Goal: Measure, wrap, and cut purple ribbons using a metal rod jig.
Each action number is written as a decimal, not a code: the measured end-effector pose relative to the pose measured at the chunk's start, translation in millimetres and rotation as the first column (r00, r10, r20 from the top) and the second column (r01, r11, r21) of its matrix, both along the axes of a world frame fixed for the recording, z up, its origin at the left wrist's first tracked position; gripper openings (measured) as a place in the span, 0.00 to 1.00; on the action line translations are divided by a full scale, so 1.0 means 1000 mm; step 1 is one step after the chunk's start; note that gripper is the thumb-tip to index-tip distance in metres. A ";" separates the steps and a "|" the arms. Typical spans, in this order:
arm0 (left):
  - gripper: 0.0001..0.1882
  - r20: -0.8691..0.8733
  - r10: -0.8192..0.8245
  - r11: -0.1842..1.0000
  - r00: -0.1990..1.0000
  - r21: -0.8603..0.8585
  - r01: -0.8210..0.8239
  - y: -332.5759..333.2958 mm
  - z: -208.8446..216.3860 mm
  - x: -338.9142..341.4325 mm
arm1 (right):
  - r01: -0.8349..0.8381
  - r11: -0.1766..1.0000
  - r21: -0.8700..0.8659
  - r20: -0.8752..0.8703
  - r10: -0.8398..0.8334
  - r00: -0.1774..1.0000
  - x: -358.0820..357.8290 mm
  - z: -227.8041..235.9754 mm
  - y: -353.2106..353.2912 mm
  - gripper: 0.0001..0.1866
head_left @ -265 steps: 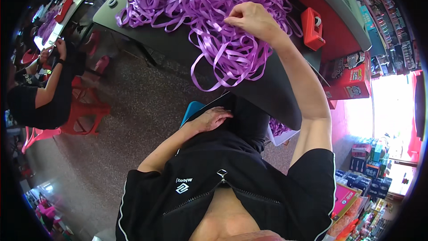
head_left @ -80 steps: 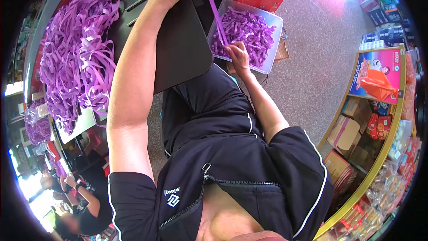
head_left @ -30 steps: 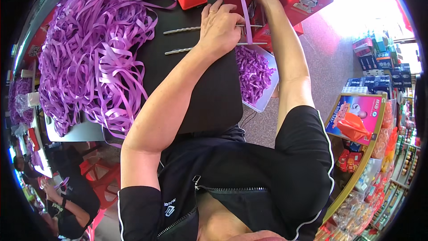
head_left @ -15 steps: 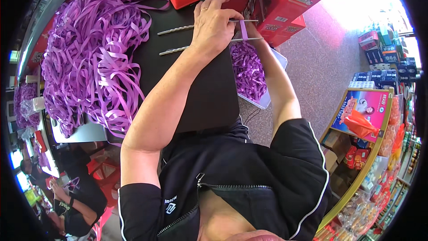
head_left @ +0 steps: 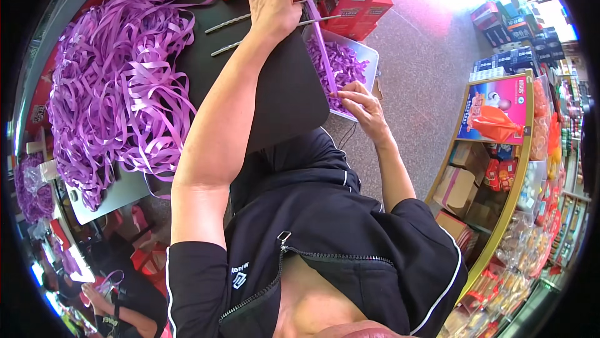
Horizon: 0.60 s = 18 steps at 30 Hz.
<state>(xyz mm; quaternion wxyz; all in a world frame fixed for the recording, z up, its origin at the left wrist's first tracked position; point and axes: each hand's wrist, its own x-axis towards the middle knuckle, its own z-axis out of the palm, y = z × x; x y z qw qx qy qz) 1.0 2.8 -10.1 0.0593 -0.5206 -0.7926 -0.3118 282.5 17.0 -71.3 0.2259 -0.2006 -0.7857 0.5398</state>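
In the head view, a flat, satiny purple ribbon [head_left: 324,54] stretches straight from two spiral metal rods [head_left: 231,24], which jut past the right edge of the bench [head_left: 281,91], to the right hand [head_left: 367,112], whose fingers pinch it. The left hand [head_left: 275,10] lies over the rods at the bench's far right; whether its fingers grip cannot be told. Tangled purple loops [head_left: 119,82] heap the bench's left; beyond its right edge, a pale box [head_left: 372,57] holds purple pieces [head_left: 350,63].
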 end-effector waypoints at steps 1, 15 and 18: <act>0.11 0.002 -0.004 1.000 1.000 0.007 0.004 0.000 0.001 0.001 | 0.002 0.999 0.046 0.002 -0.002 1.000 0.000 0.011 -0.003 0.11; 0.11 0.020 0.001 1.000 1.000 0.001 -0.001 -0.003 0.003 0.004 | -0.249 0.967 0.052 -0.593 0.230 0.771 -0.087 0.106 0.065 0.14; 0.12 0.021 0.002 1.000 1.000 0.013 -0.002 -0.005 0.000 0.001 | -0.231 0.973 -0.009 -0.611 0.177 0.772 -0.135 0.118 0.097 0.12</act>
